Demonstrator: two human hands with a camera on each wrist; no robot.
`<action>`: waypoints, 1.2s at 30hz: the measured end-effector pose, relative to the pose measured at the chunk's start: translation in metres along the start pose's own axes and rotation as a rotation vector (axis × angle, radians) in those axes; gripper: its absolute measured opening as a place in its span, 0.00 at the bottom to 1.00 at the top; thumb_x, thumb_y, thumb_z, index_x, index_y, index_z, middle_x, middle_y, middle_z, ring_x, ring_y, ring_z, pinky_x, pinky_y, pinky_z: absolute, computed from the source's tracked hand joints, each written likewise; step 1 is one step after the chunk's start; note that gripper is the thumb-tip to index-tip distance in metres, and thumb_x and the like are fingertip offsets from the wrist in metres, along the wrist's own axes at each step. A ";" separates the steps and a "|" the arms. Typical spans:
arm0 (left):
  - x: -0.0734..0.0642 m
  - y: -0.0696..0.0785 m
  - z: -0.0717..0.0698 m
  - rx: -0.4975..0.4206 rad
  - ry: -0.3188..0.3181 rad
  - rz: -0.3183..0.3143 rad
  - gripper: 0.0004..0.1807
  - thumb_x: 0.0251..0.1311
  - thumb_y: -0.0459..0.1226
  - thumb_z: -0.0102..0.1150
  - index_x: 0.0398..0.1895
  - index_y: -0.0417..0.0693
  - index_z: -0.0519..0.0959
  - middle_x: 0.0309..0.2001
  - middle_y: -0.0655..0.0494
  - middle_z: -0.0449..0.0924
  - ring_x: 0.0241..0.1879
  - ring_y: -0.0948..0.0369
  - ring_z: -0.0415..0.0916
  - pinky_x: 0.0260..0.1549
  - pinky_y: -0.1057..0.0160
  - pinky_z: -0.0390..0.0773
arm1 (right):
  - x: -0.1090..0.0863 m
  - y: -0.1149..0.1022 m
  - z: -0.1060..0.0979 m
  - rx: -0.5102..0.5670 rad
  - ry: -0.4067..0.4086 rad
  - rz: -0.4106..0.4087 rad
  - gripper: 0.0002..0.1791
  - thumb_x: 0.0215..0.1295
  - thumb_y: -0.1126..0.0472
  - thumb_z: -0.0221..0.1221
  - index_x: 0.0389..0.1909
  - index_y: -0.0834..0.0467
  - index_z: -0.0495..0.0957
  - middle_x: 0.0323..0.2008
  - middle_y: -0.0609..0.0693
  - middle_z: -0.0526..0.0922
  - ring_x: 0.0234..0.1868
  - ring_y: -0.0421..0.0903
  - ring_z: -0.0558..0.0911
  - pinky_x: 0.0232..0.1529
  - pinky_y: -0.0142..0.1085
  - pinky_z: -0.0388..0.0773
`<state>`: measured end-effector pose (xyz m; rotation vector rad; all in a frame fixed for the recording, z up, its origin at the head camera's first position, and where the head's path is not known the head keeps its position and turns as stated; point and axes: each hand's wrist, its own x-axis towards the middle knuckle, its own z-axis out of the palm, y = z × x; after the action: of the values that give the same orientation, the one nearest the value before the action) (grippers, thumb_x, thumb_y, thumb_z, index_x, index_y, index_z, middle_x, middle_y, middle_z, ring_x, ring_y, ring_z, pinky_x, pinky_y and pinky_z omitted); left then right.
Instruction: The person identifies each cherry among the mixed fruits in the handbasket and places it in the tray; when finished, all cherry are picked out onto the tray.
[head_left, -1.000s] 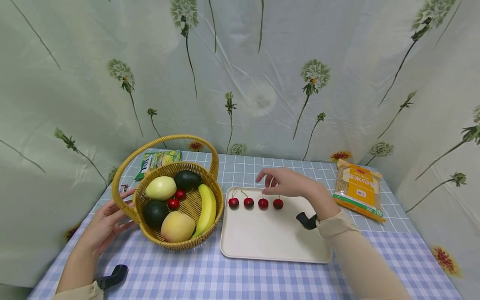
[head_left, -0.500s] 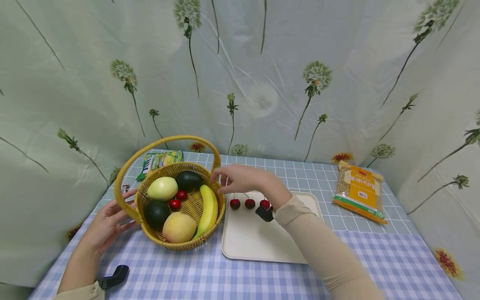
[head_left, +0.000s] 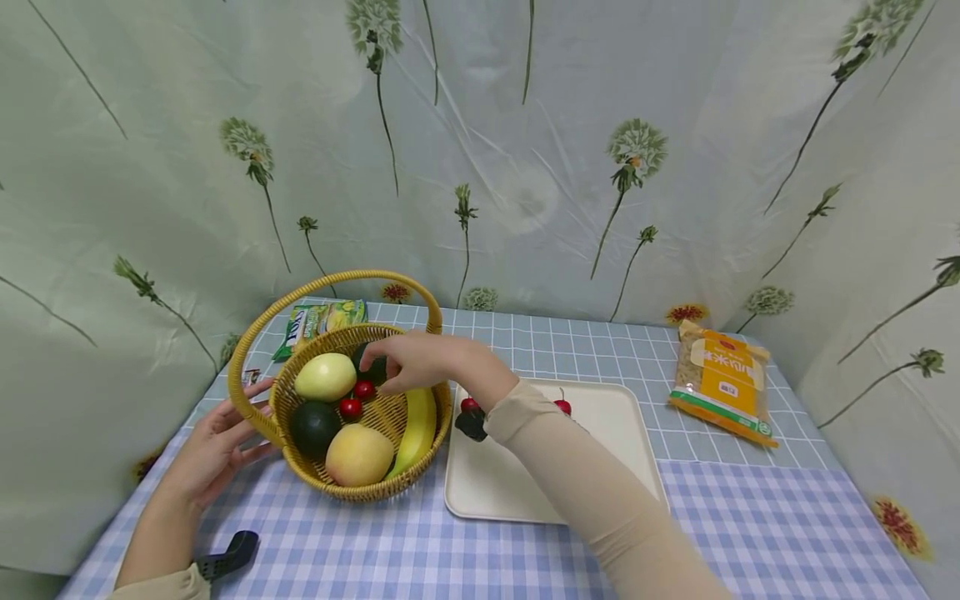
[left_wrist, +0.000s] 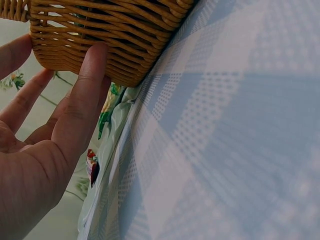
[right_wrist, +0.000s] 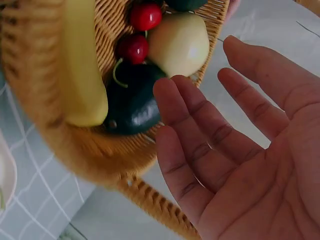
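Observation:
My right hand (head_left: 423, 358) reaches over the far side of a wicker basket (head_left: 337, 493), fingers loosely bent, with nothing held. Below its fingertips are two cherries (head_left: 349, 409) and a dark avocado (head_left: 361, 357), partly covered by the hand. In the right wrist view a cherry stem lies across that avocado (right_wrist: 137, 107). The basket also holds a pale oval fruit (head_left: 325, 377), a second avocado (head_left: 313, 429), a peach (head_left: 359, 456) and a banana (head_left: 415, 425). On the left, my left hand (head_left: 217, 450) rests spread fingers against the basket's outer wall (left_wrist: 125, 55).
A cream tray (head_left: 510, 496) stands right of the basket, with cherries (head_left: 562, 407) on it, some hidden by my right forearm. A green snack bag (head_left: 318, 319) lies behind the basket. An orange-yellow food bag (head_left: 722, 379) lies at the far right. The basket's tall handle (head_left: 330, 283) arches upward.
My right hand has moved left from above the tray's cherries, past the basket's right rim, to over the fruit. My left hand stays at the basket wall.

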<state>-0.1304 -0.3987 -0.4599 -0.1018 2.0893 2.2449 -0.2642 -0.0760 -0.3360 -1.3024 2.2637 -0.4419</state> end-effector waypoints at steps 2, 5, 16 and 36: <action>0.000 0.000 0.000 -0.003 0.000 -0.001 0.26 0.83 0.34 0.51 0.76 0.71 0.74 0.52 0.76 0.86 0.50 0.72 0.84 0.43 0.62 0.87 | 0.008 -0.001 0.002 -0.010 -0.010 0.008 0.26 0.79 0.54 0.63 0.73 0.51 0.73 0.49 0.50 0.86 0.45 0.40 0.83 0.46 0.31 0.78; 0.000 0.000 0.000 -0.006 0.001 -0.002 0.26 0.83 0.34 0.52 0.75 0.72 0.74 0.52 0.75 0.86 0.50 0.72 0.84 0.42 0.62 0.87 | 0.019 -0.002 0.004 -0.002 -0.024 0.012 0.26 0.79 0.53 0.63 0.74 0.50 0.73 0.58 0.52 0.85 0.49 0.39 0.83 0.49 0.31 0.78; 0.001 0.000 0.000 -0.013 -0.003 0.001 0.26 0.83 0.33 0.52 0.74 0.71 0.75 0.52 0.75 0.86 0.50 0.72 0.84 0.43 0.62 0.87 | 0.047 0.002 0.010 0.147 -0.108 0.005 0.25 0.78 0.53 0.64 0.72 0.48 0.76 0.64 0.50 0.82 0.55 0.38 0.81 0.52 0.27 0.77; 0.001 -0.001 -0.002 -0.035 -0.014 0.031 0.25 0.83 0.32 0.50 0.72 0.71 0.77 0.53 0.74 0.86 0.49 0.70 0.86 0.44 0.62 0.88 | 0.064 -0.001 0.023 0.118 -0.225 0.108 0.30 0.77 0.49 0.65 0.77 0.43 0.75 0.74 0.42 0.74 0.66 0.37 0.71 0.66 0.26 0.69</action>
<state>-0.1316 -0.4002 -0.4612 -0.0560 2.0601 2.2933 -0.2778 -0.1329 -0.3701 -1.1060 2.0766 -0.3648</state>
